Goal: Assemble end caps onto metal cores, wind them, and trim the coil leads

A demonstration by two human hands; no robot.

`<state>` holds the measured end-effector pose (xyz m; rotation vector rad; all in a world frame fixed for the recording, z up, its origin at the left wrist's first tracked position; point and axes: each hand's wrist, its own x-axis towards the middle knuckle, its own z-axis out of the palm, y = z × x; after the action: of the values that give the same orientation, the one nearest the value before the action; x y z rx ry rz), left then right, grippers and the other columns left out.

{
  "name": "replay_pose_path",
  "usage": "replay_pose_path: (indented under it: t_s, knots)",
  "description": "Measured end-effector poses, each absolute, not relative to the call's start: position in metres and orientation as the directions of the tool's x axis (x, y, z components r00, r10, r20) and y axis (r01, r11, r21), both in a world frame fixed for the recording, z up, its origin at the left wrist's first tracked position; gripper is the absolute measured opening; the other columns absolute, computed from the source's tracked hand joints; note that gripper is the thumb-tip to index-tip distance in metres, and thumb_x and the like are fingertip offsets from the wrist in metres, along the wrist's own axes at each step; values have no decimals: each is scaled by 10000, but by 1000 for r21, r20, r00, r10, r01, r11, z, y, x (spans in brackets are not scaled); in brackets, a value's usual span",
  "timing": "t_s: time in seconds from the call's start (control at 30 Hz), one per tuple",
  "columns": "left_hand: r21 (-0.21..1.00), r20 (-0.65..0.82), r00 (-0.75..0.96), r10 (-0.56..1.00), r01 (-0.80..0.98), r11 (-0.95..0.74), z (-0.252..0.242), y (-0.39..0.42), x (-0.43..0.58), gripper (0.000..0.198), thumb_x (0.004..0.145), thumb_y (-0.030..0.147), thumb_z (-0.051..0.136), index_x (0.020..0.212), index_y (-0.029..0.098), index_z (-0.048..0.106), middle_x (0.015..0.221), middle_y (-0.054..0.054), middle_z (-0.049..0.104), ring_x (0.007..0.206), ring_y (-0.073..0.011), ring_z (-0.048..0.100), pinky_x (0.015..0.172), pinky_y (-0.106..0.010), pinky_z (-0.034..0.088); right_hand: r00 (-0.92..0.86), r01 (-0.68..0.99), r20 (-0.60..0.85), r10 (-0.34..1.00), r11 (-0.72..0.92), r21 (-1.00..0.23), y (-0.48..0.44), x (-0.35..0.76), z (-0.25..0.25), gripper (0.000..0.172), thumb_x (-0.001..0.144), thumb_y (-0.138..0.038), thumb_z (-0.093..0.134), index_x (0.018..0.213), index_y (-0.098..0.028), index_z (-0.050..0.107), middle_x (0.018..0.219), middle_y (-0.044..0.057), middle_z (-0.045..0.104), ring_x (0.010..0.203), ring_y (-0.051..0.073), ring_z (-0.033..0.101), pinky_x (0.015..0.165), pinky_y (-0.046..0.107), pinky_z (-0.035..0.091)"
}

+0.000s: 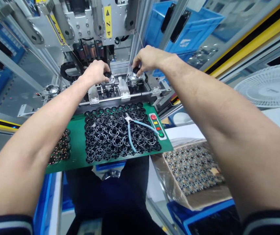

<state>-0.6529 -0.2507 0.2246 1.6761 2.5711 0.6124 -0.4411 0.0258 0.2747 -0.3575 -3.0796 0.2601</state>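
My left hand (pixel 97 72) reaches to the left metal holder (pixel 108 85) of the winding machine, its fingers closed round a black stator core (pixel 107 74). At the right holder (pixel 133 80) my right hand (pixel 147 59) grips another black stator core (pixel 136 70) from above. Both cores sit at the tops of their holders, partly hidden by my fingers. Many black ring-shaped cores (pixel 114 132) lie packed on the green board (pixel 77 143) below. Cutting pliers with light blue handles (pixel 130 130) rest open on top of them.
Copper-wound cores (pixel 63 147) lie at the board's left. A button panel (pixel 157 126) is on its right edge. An open carton (pixel 194 202) of cores stands lower right. Thin wires run down from the machine head (pixel 88 23). A white fan (pixel 272 85) is at far right.
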Motion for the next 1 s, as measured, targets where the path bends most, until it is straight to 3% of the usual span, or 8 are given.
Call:
replay_pose_path:
  t_s: [0.13,0.23,0.33,0.43,0.57,0.7,0.83,1.0]
  knots:
    - [248,188,-421,887,894,372,215,-252,-649,502,894,497,980,1347,284,953,1253,-49,958,1205,-308,838,1261,-506,676,-969,246,-53,241,958,-148,18,-438,287,241,994,-253,1032,1134,-83,934,1251,81,981,1253,211,911,1327,450,648]
    - [206,269,-435,859,897,390,194,-273,-617,755,1006,488,846,1693,176,812,1719,-169,824,1511,-400,773,1413,-644,586,-969,247,-62,241,961,-123,0,-418,269,540,992,-175,1015,1508,-77,889,1559,157,913,1472,327,838,1421,598,580]
    - [281,338,-413,846,902,328,173,-299,-578,983,1041,541,766,1944,211,562,2056,-164,477,1754,-507,615,1480,-764,496,-963,270,-17,270,955,-120,-28,-388,226,860,1078,-288,910,1868,-102,627,1964,250,592,1761,519,616,1471,802,481]
    - [317,265,-442,857,879,355,169,-306,-554,1009,1037,566,681,1968,215,514,2092,-134,407,1873,-538,469,1530,-840,387,-943,313,61,326,936,-164,-47,-364,191,1022,1144,-370,763,2041,-161,320,2145,194,220,1902,567,404,1541,834,338]
    - [350,137,-507,851,828,437,190,-300,-547,1062,971,552,690,1985,315,483,2125,4,337,1951,-457,364,1602,-787,325,-950,312,-29,311,936,-166,-56,-362,203,1065,1141,-367,770,2028,-52,271,2131,294,161,1877,607,394,1505,889,315]
    - [405,300,-525,796,826,392,217,-343,-523,849,1103,600,677,1923,545,463,2063,189,414,1982,-247,339,1637,-615,320,-968,242,30,249,957,-160,-92,-348,255,951,1193,-478,779,1988,-119,402,2080,253,402,1867,512,441,1515,796,377]
    - [372,507,-503,700,860,349,215,-451,-465,400,1186,512,766,1557,369,812,1877,37,677,1840,-281,543,1585,-583,406,-939,23,336,68,990,-136,-182,-289,280,497,1208,-451,775,1677,-286,776,1607,174,810,1570,450,691,1417,701,522]
    - [372,399,-528,750,841,394,162,-550,-405,369,1089,649,926,1259,323,895,1725,-75,778,1700,-446,622,1461,-771,479,-972,-159,183,-146,985,-61,-295,-247,229,234,1146,-448,790,1215,-280,937,1313,189,825,1429,520,694,1155,730,615]
